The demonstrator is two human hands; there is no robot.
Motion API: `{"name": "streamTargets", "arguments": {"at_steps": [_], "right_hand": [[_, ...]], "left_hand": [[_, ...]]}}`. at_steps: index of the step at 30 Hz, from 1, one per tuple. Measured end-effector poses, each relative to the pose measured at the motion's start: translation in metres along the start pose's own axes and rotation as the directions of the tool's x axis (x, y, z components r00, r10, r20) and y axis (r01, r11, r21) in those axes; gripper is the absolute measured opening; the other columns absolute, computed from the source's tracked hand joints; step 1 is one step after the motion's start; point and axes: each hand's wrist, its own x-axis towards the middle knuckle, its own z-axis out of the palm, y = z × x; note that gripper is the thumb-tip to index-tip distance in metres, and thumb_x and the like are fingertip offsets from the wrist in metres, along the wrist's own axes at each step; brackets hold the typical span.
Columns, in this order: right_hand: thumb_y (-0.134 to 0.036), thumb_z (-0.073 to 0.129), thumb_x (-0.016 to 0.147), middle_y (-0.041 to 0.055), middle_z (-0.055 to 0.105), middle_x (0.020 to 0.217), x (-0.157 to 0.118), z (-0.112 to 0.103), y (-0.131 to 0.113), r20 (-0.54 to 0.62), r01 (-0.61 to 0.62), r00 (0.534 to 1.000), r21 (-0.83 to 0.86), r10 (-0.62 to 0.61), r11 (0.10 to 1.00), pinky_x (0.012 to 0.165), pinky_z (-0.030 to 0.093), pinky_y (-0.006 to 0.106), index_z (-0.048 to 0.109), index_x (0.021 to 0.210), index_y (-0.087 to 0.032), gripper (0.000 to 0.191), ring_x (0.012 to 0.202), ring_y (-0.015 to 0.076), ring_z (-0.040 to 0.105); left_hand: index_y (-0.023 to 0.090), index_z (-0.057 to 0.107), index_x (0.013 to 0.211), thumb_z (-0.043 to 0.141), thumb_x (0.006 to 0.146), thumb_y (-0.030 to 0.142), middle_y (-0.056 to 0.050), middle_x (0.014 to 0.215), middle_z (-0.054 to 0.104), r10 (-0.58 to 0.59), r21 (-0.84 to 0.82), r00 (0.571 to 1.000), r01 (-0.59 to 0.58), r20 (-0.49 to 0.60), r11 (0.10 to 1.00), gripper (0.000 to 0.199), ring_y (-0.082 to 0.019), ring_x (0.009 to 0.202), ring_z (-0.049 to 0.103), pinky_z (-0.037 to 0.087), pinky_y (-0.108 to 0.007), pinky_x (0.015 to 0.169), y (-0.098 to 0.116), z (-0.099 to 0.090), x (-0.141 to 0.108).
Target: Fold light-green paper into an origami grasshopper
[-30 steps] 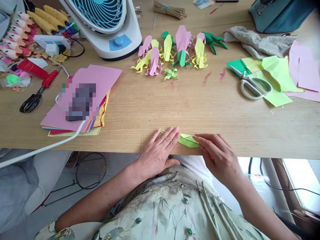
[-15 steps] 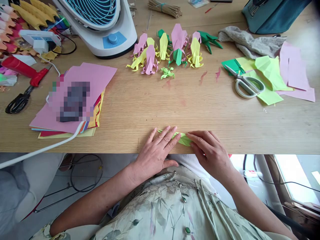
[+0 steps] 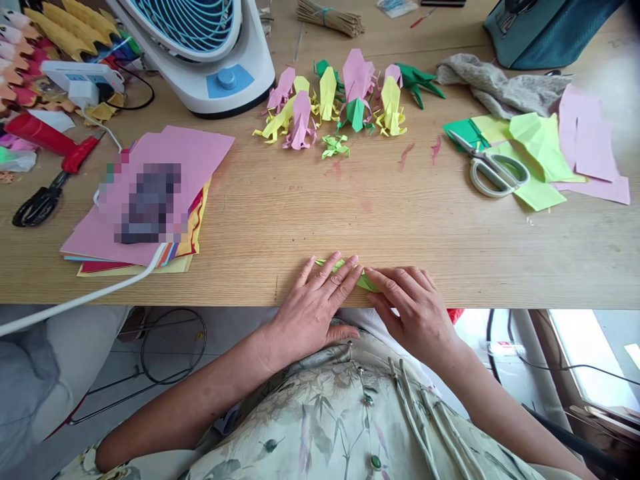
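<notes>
A folded light green paper piece (image 3: 369, 281) lies at the table's front edge, largely covered by both hands. My left hand (image 3: 319, 293) rests flat on its left part with fingers spread. At its right end my right hand (image 3: 407, 297) has thumb and fingers closed on the paper. Farther back stand several folded paper figures, among them a pink one (image 3: 301, 121), a yellow one (image 3: 391, 107) and a small light green one (image 3: 335, 146).
Scissors (image 3: 493, 175) lie on loose coloured paper (image 3: 537, 143) at the right, near a grey cloth (image 3: 500, 83). To the left are a stack of coloured sheets (image 3: 200, 150), a fan (image 3: 235, 87), a glue gun (image 3: 70, 163) and a white cable (image 3: 90, 293).
My right hand has moved slightly left along the paper, closer to my left hand. My left hand has stayed almost still, pressed on the paper.
</notes>
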Motion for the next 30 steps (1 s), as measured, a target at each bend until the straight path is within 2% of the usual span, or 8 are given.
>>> {"name": "streamTargets", "arguments": {"at_steps": [7, 12, 15, 17, 21, 25, 27, 30], "right_hand": [[-0.03, 0.06, 0.091, 0.0138, 0.059, 0.1, 0.023, 0.002, -0.013, 0.023, -0.246, 0.968, -0.066, 0.248, 0.967, 0.081, 0.047, 0.041, 0.061, 0.108, -0.014, 0.024, 0.093, 0.0276, 0.055], [-0.025, 0.06, 0.088, 0.0103, 0.059, 0.094, 0.031, 0.004, -0.017, 0.058, -0.322, 0.945, -0.024, 0.322, 0.947, 0.077, 0.046, 0.038, 0.055, 0.095, -0.019, 0.011, 0.087, 0.0257, 0.056], [-0.023, 0.06, 0.085, 0.0053, 0.061, 0.085, 0.032, 0.004, -0.016, 0.085, -0.367, 0.93, 0.112, 0.359, 0.924, 0.07, 0.043, 0.034, 0.052, 0.091, -0.022, 0.01, 0.079, 0.0221, 0.057], [-0.02, 0.061, 0.082, 0.0027, 0.063, 0.081, 0.032, 0.002, -0.016, 0.114, -0.414, 0.91, 0.22, 0.399, 0.883, 0.067, 0.042, 0.031, 0.054, 0.092, -0.022, 0.013, 0.074, 0.0196, 0.057], [-0.024, 0.063, 0.082, -0.0007, 0.06, 0.074, 0.034, -0.004, -0.023, 0.151, -0.478, 0.871, 0.485, 0.468, 0.732, 0.059, 0.038, 0.027, 0.058, 0.088, -0.021, 0.008, 0.065, 0.014, 0.051], [-0.031, 0.066, 0.084, -0.0017, 0.056, 0.072, 0.033, 0.001, -0.035, 0.094, -0.411, 0.863, 0.702, 0.496, 0.582, 0.057, 0.038, 0.025, 0.056, 0.083, -0.02, 0.014, 0.062, 0.0114, 0.046], [-0.03, 0.066, 0.085, -0.0012, 0.056, 0.075, 0.031, 0.008, -0.038, 0.069, -0.369, 0.858, 0.773, 0.51, 0.517, 0.06, 0.041, 0.025, 0.055, 0.084, -0.021, 0.015, 0.066, 0.0119, 0.049], [-0.033, 0.069, 0.084, -0.0005, 0.057, 0.08, 0.028, 0.013, -0.037, 0.086, -0.34, 0.858, 0.834, 0.507, 0.435, 0.064, 0.045, 0.026, 0.055, 0.088, -0.022, 0.019, 0.071, 0.0134, 0.053]], "left_hand": [[0.014, -0.009, 0.157, 0.025, 0.091, 0.074, -0.011, 0.163, 0.022, 0.055, -0.087, 0.998, -0.058, -0.032, 0.995, 0.095, -0.033, 0.152, 0.013, 0.002, -0.061, 0.12, -0.007, 0.001, -0.002], [0.017, -0.016, 0.156, 0.03, 0.092, 0.07, -0.014, 0.163, 0.022, 0.047, -0.154, 0.995, -0.061, -0.09, 0.986, 0.096, -0.033, 0.153, 0.014, 0.009, -0.06, 0.12, -0.009, 0.002, -0.004], [0.02, -0.015, 0.157, 0.038, 0.1, 0.052, -0.017, 0.164, 0.02, -0.07, -0.279, 0.98, 0.016, -0.184, 0.96, 0.084, -0.031, 0.153, 0.015, 0.018, -0.057, 0.121, -0.01, 0.002, -0.005], [0.021, -0.01, 0.158, 0.043, 0.101, 0.038, -0.018, 0.164, 0.019, -0.219, -0.416, 0.933, 0.085, -0.287, 0.906, 0.079, -0.029, 0.152, 0.019, 0.027, -0.052, 0.119, -0.011, 0.002, -0.006], [0.023, 0.014, 0.156, 0.06, 0.093, 0.031, -0.019, 0.153, 0.04, -0.496, -0.747, 0.795, 0.082, -0.351, 0.66, 0.079, -0.027, 0.136, 0.047, 0.051, -0.04, 0.1, -0.006, 0.001, -0.001], [0.017, 0.056, 0.122, 0.069, 0.087, 0.037, -0.009, 0.107, 0.068, -0.525, -0.972, 0.843, 0.008, -0.12, 0.236, 0.043, -0.018, 0.097, 0.066, 0.055, -0.027, 0.08, 0.004, -0.004, 0.012], [0.016, 0.062, 0.099, 0.073, 0.083, 0.038, -0.003, 0.088, 0.068, -0.543, -0.994, 0.838, 0.005, -0.058, 0.113, 0.029, -0.014, 0.082, 0.065, 0.052, -0.023, 0.073, 0.008, -0.007, 0.018], [0.016, 0.062, 0.086, 0.078, 0.077, 0.039, 0.0, 0.078, 0.065, -0.585, -1.0, 0.811, 0.018, 0.006, 0.016, 0.029, -0.012, 0.072, 0.061, 0.048, -0.021, 0.067, 0.01, -0.011, 0.023]]}}
